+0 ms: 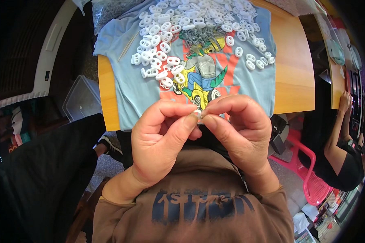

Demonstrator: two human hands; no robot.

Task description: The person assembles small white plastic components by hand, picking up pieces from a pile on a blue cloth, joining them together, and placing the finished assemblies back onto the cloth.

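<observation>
Over the near edge of the table, both my hands meet at the fingertips. My left hand (160, 135) pinches a small white plastic cord lock piece (198, 113) between thumb and index finger; most of it is covered by the fingers. From the other side my right hand (243, 131) closes thumb and index finger at the same piece. What the right fingertips hold is too small to make out. Beyond them lie many white oval two-hole cord lock pieces (165, 36) in a loose heap. A pile of small grey metal springs (199, 36) sits among them.
A light blue printed T-shirt (129, 89) covers much of the wooden table (296, 60). A clear bag of grey parts (113, 14) stands far left. A translucent bin (83, 99) is left of the table. At right are a pink chair (308, 170) and another person's arm (336, 133).
</observation>
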